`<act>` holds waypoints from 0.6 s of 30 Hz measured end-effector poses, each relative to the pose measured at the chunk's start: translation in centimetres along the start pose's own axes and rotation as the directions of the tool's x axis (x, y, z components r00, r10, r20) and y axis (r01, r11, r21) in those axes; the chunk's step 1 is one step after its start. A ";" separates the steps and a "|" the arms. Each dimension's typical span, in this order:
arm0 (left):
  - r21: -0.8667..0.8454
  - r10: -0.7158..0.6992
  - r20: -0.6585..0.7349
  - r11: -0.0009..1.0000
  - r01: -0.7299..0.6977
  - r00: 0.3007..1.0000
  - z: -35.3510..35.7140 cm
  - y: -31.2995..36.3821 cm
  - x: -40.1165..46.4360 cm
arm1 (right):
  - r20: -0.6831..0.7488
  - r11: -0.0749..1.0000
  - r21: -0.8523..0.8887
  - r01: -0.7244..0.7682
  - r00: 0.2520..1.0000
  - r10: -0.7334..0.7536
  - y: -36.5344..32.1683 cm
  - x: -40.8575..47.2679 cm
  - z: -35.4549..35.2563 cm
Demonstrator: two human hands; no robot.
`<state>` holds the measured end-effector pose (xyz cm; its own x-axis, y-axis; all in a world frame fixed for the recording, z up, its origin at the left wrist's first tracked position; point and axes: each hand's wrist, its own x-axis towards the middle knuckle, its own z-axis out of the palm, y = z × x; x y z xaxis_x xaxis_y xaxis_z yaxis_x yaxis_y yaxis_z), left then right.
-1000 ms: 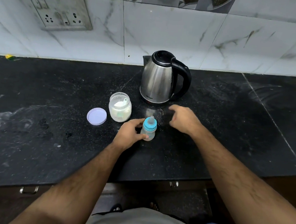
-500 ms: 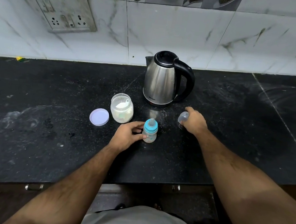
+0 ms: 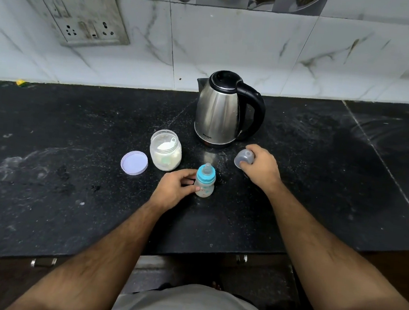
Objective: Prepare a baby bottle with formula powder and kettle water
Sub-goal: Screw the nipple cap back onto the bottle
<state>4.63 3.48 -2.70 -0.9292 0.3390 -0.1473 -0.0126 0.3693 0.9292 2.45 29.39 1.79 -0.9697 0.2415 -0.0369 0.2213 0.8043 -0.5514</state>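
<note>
Since a second earlier, right hand [image 3: 259,167] had drawn rightward, fingers closed around clear cap [image 3: 243,158]. Left hand [image 3: 176,189] gripped upright baby bottle [image 3: 205,182] on desk [image 3: 70,192]; beyond it, open formula jar [image 3: 165,151]; farther, kettle [image 3: 224,109].

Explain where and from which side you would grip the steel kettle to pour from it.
Grip the black loop handle of the stainless steel kettle, probably from the right with the right hand: it juts out on that side, opposite the spout.
</note>
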 end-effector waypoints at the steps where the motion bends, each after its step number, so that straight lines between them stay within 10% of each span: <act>1: -0.002 0.004 0.003 1.000 -0.004 1.000 0.0 0.0 0.0 | -0.009 0.999 0.045 0.025 1.000 -0.025 -0.7 -0.5 -0.3; 9: -0.016 0.007 0.026 1.000 -0.006 1.000 -0.3 0.0 -0.1 | 0.012 0.910 0.283 0.303 0.948 -0.319 -6.2 -4.4 -2.5; 18: -0.045 0.022 0.035 0.999 -0.021 0.999 -0.4 -0.2 0.1 | 0.147 0.923 0.005 0.384 0.913 -0.381 -7.7 -6.1 -0.8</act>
<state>4.40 3.06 -2.77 -0.9157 0.3773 -0.1384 -0.0099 0.3231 0.9463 6.71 22.18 6.95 -0.9848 -0.1653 0.0537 -0.1685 0.8327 -0.5274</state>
